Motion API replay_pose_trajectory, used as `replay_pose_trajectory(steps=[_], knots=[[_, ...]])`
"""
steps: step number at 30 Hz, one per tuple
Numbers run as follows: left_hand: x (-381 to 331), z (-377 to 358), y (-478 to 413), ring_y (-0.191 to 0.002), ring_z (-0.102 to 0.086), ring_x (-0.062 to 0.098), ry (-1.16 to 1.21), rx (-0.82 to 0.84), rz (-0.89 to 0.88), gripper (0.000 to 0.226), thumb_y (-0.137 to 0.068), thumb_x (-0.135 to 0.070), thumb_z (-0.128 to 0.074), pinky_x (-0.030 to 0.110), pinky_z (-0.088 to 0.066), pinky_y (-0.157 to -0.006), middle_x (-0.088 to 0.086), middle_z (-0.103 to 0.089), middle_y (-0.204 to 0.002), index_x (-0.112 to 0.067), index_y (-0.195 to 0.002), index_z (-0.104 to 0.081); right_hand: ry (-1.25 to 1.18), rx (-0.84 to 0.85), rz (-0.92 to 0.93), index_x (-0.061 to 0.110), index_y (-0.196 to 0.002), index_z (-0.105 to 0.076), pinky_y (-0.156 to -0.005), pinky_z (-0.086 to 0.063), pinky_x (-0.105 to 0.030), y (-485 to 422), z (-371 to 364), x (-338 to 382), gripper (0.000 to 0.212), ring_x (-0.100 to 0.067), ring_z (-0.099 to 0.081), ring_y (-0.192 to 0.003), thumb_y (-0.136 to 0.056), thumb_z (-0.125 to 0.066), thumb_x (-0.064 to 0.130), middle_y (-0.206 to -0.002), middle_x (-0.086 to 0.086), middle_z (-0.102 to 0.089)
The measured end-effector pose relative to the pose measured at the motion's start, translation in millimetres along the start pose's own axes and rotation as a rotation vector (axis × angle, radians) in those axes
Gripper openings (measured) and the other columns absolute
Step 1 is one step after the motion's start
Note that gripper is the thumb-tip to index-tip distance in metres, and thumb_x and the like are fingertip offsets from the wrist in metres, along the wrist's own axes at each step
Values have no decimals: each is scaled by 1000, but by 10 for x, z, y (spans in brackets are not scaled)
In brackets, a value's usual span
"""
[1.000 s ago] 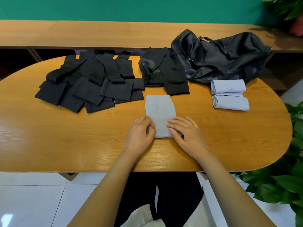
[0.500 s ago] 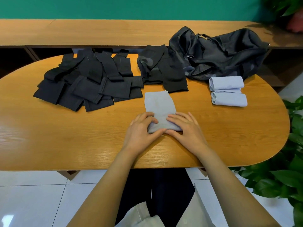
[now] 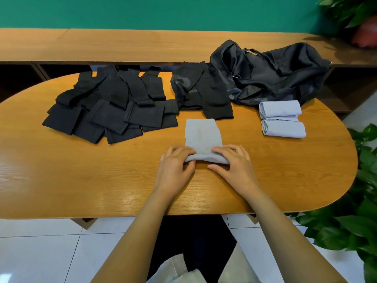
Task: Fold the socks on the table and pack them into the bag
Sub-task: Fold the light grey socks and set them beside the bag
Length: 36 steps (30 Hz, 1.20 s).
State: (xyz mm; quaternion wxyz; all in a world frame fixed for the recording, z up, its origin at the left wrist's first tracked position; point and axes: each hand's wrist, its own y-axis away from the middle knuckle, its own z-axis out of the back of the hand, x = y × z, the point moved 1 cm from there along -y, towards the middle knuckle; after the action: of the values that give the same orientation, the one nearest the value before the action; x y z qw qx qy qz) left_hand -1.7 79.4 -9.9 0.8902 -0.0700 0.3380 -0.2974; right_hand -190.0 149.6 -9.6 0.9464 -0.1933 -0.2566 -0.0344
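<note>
A light grey sock point(image 3: 203, 133) lies flat in the middle of the wooden table point(image 3: 81, 176), its near end rolled up. My left hand point(image 3: 176, 166) grips the left end of the roll and my right hand point(image 3: 234, 162) grips the right end, fingers curled over it. Two rolled light grey socks point(image 3: 282, 119) lie at the right. A heap of black socks point(image 3: 110, 107) covers the left back of the table, with a smaller black pile point(image 3: 202, 94) beside it. The black bag point(image 3: 271, 72) slumps at the back right.
A long wooden bench or shelf point(image 3: 142, 45) runs behind the table against a green wall. Green plants point(image 3: 365, 180) stand off the table's right end. White floor tiles show below the near edge.
Both hands have rolled the near end of the grey sock away from me, so the roll is thicker and the flat part shorter.
</note>
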Motion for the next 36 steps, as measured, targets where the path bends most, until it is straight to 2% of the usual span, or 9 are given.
replay_pose_trajectory(steps=[4, 8, 11, 14, 18, 21, 25, 29, 36], knots=[[-7, 18, 5, -112, -46, 8, 31, -7, 60, 29, -94, -31, -58, 34, -40, -97, -8, -62, -115, -24, -122, -61, -22, -51, 7, 21, -114, -68, -100, -34, -40, -14, -10, -41, 27, -15, -46, -115, -88, -70, 25, -119, 4, -63], [6, 15, 8, -106, -47, 10, 55, -41, 145, 35, -95, -41, -55, 26, -37, -91, -8, -58, -111, -27, -127, -57, -84, -27, -143, 24, -122, -63, -94, -36, -36, -10, -14, -72, 33, -18, -47, -112, -91, -61, 36, -113, 2, -60], [-21, 42, 24, -93, -48, 14, 3, -123, 105, 21, -94, -38, -58, 29, -35, -80, -12, -52, -89, -20, -105, -62, -116, -61, -213, 22, -125, -60, -90, -38, -35, -8, -15, -76, 35, -20, -50, -103, -92, -61, 35, -101, 2, -58], [-35, 56, 23, -90, -49, 10, 52, -140, 133, 27, -94, -38, -59, 29, -34, -83, -11, -52, -91, -21, -115, -58, -109, -109, -134, 17, -111, -64, -90, -43, -45, 5, 9, -44, 25, -17, -52, -93, -93, -60, 34, -91, 6, -59], [-18, 54, 10, -78, -55, 12, 113, -117, 165, 43, -93, -41, -58, 34, -36, -84, -10, -56, -79, -22, -130, -48, -119, -103, -86, 19, -88, -60, -84, -40, -38, 13, 22, -12, 29, -13, -46, -94, -91, -48, 45, -94, 11, -55], [-23, 67, 9, -75, -55, 14, 105, -99, 195, 46, -91, -40, -61, 37, -36, -82, -12, -52, -70, -22, -131, -48, -111, -82, -101, 20, -79, -56, -85, -37, -38, 25, 6, -22, 22, -13, -44, -95, -89, -59, 39, -91, 10, -56], [-21, 68, 5, -89, -46, 14, 25, -145, 135, 31, -90, -33, -66, 33, -32, -76, -12, -49, -85, -21, -118, -58, -68, -94, -132, 20, -87, -54, -85, -39, -38, 21, 23, -4, 14, -14, -44, -97, -87, -66, 28, -95, 7, -55], [17, 9, 19, -103, -47, 19, -62, -145, -57, 6, -89, -24, -68, 35, -31, -78, -3, -57, -104, -21, -92, -72, 144, -53, 176, 19, -114, -66, -104, -32, -38, 71, -6, 59, 24, -20, -47, -120, -95, -52, 23, -124, 4, -61], [-15, 16, 2, -118, -41, 11, -50, 29, -12, 50, -84, -64, -51, 29, -22, -89, -14, -58, -124, -30, -115, -70, 170, 83, 21, 28, -129, -62, -116, -18, -41, 63, -9, 59, 56, -14, -37, -134, -93, -32, 60, -137, 13, -56]])
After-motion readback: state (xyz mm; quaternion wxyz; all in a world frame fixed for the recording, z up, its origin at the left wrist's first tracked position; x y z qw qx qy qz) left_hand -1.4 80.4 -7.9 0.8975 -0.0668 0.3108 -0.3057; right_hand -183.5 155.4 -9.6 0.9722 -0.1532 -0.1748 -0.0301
